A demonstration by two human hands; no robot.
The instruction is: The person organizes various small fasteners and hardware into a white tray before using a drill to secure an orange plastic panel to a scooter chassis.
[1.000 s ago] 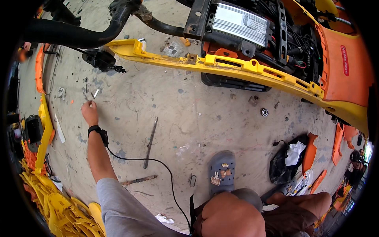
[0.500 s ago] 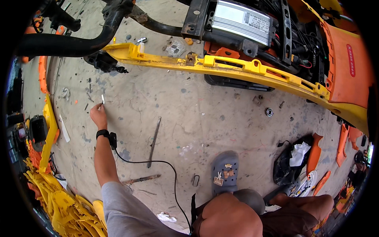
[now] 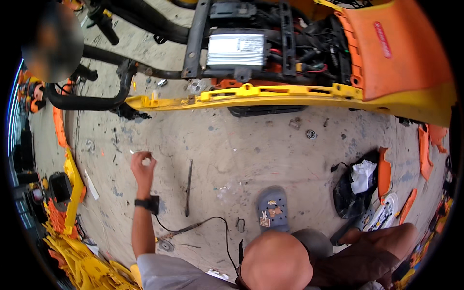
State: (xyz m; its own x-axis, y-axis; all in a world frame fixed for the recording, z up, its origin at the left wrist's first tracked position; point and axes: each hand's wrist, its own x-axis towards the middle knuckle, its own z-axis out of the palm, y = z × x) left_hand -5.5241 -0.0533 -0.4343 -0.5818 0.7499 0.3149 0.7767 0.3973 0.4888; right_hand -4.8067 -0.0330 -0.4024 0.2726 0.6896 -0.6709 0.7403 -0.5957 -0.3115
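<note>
My left hand (image 3: 143,166) is raised over the floor on the left, a black band (image 3: 147,205) around its wrist. Its thumb and fingers curl together in a pinch, leaving a round gap. A short white cigarette-like stick (image 3: 132,152) pokes out at the fingertips. Nearest to this hand, on the floor, lies a long thin dark metal rod (image 3: 189,187). A second, rusty rod (image 3: 182,230) lies closer to my body. My right hand does not show.
Ahead stands a partly stripped vehicle frame with a yellow side rail (image 3: 285,94), silver finned box (image 3: 236,50) and orange panel (image 3: 392,53). Yellow plastic scraps (image 3: 82,256) pile at lower left. A black bag (image 3: 352,195) and bearing ring (image 3: 311,134) lie right.
The view has shifted, so the vehicle frame sits further left. My left hand has come nearer to me, its wrist turned and fingers more curled, the white stick still at its fingertips.
</note>
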